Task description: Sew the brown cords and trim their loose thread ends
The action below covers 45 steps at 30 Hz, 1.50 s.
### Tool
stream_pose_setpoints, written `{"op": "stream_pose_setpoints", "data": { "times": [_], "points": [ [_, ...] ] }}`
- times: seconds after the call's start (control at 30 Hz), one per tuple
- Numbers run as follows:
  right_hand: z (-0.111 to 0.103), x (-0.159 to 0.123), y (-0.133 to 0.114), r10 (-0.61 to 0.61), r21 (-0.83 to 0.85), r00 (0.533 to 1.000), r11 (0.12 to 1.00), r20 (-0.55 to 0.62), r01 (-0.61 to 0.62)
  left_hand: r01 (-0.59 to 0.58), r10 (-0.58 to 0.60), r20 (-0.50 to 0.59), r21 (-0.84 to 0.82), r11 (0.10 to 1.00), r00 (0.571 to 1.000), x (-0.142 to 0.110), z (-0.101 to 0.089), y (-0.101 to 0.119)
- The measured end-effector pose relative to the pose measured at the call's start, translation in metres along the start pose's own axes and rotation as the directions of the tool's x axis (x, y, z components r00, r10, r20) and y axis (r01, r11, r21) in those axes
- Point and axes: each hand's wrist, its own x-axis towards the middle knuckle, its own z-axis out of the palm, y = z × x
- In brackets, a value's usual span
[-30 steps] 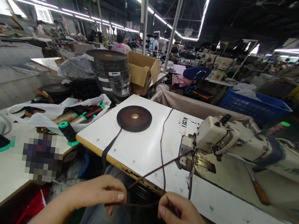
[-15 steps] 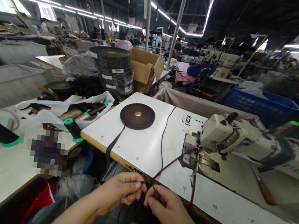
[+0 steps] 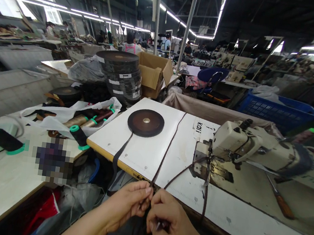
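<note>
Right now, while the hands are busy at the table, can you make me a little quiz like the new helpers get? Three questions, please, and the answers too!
1. True or false: the dark roll is standing up on its edge on the white tabletop.

2. Pick one. The tool handle near the sewing machine is:
A blue
B orange-brown
C green

3. What is the person's left hand pinching?

Key:
1. False; it lies flat.
2. B.
3. A thin dark strip, which runs across the tabletop to the fingers.
</note>
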Motion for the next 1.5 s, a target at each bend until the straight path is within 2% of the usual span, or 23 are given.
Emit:
{"op": "stream_pose_setpoints", "data": {
  "times": [0.1,0.17,0.23,0.3,0.37,0.43,0.5,0.6,0.7,0.77,0.9,1.0,1.07,1.13,1.2,1.27,1.3,1.4,1.5],
  "points": [
    [-0.001,0.005,-0.002,-0.076,0.087,0.997,0.993,0.013,0.075,0.005,-0.005,0.006,-0.034,0.999,1.0,0.001,0.004,-0.003],
    [0.001,0.007,0.002,-0.092,0.212,0.995,0.974,0.046,0.081,0.0,0.0,-0.008,-0.044,0.999,1.0,0.002,0.006,-0.003],
    [0.006,0.009,0.01,-0.03,0.365,0.998,0.931,0.048,0.011,-0.025,0.023,-0.05,-0.035,0.999,0.998,0.004,0.008,-0.001],
    [0.015,0.009,0.02,0.119,0.509,0.993,0.854,0.011,-0.108,-0.06,0.059,-0.091,-0.007,0.998,0.994,0.008,0.009,-0.001],
    [0.024,0.01,0.028,0.267,0.645,0.963,0.744,-0.043,-0.178,-0.099,0.101,-0.114,0.024,0.995,0.988,0.013,0.01,-0.004],
    [0.032,0.009,0.032,0.35,0.751,0.934,0.635,-0.07,-0.181,-0.132,0.136,-0.15,0.037,0.991,0.979,0.018,0.01,-0.01],
    [0.037,0.007,0.033,0.374,0.805,0.926,0.564,-0.053,-0.181,-0.153,0.154,-0.204,0.022,0.988,0.967,0.023,0.008,-0.015],
    [0.04,0.003,0.032,0.376,0.835,0.926,0.497,0.038,-0.237,-0.188,0.172,-0.284,-0.03,0.982,0.943,0.027,0.003,-0.016],
    [0.04,0.0,0.032,0.387,0.847,0.915,0.445,0.11,-0.29,-0.168,0.146,-0.275,-0.06,0.984,0.95,0.026,-0.001,-0.009],
    [0.04,-0.001,0.034,0.392,0.829,0.912,0.464,0.123,-0.312,-0.123,0.105,-0.225,-0.068,0.99,0.969,0.022,-0.001,-0.003],
    [0.042,-0.003,0.039,0.393,0.76,0.913,0.559,0.108,-0.331,-0.055,0.052,-0.074,-0.033,0.998,0.996,0.012,0.001,0.009],
    [0.037,-0.004,0.042,0.4,0.671,0.916,0.677,0.011,-0.304,0.027,-0.027,0.042,-0.015,1.0,0.999,0.008,-0.001,0.016],
    [0.027,-0.002,0.041,0.384,0.594,0.92,0.759,-0.08,-0.266,0.068,-0.065,0.072,-0.03,0.997,0.995,0.01,-0.004,0.019],
    [0.015,0.001,0.037,0.3,0.481,0.938,0.857,-0.172,-0.185,0.059,-0.056,0.054,-0.048,0.997,0.997,0.013,-0.004,0.019],
    [0.005,0.003,0.033,0.113,0.285,0.958,0.958,-0.262,-0.035,0.015,-0.015,0.013,-0.044,0.999,1.0,0.018,-0.002,0.015],
    [0.0,0.003,0.031,-0.05,0.115,0.954,0.989,-0.295,0.088,-0.023,0.022,-0.03,-0.012,1.0,0.999,0.022,0.002,0.009],
    [-0.002,0.003,0.032,-0.059,0.095,0.959,0.992,-0.277,0.088,-0.036,0.037,-0.046,0.014,0.999,0.998,0.023,0.004,0.006],
    [-0.007,-0.002,0.04,0.088,0.208,0.97,0.977,-0.225,-0.04,-0.054,0.057,-0.019,0.14,0.989,0.998,0.023,0.005,0.002],
    [-0.019,-0.006,0.052,0.234,0.331,0.927,0.934,-0.294,-0.131,-0.079,0.077,0.019,0.365,0.928,0.997,0.018,0.001,0.004]
  ]
}}
